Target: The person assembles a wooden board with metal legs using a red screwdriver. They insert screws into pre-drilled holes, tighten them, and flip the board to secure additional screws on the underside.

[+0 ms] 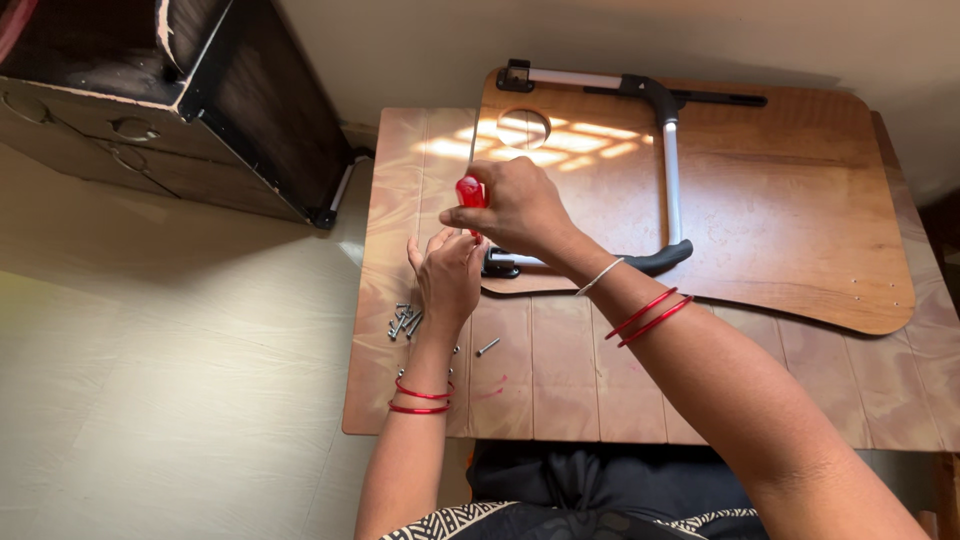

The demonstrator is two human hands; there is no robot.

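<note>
Screw-driving at the black hinge bracket (497, 264) of the wooden lap-tray's metal leg looks to be under way. Right hand (515, 208) grips the red-handled screwdriver (470, 196) upright, fingers clenched; left hand (447, 275) steadies its tip, its fingers loosely curled. Keeping the tip seated comes next. Loose screws (403, 320) lie on the surface beside.

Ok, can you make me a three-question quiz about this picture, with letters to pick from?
1. Where do the loose screws lie?
A) left of the left hand
B) inside the board's round hole
C) on the floor

2. What colour is the screwdriver handle?
A) blue
B) red
C) yellow

3. How is the right hand?
A) flat and open
B) closed round the screwdriver handle
C) out of sight

Answers:
1 A, the screws sit on the low table beside that hand.
2 B, red plastic shows above the fingers.
3 B, the fingers wrap the handle over the leg bracket.
</note>
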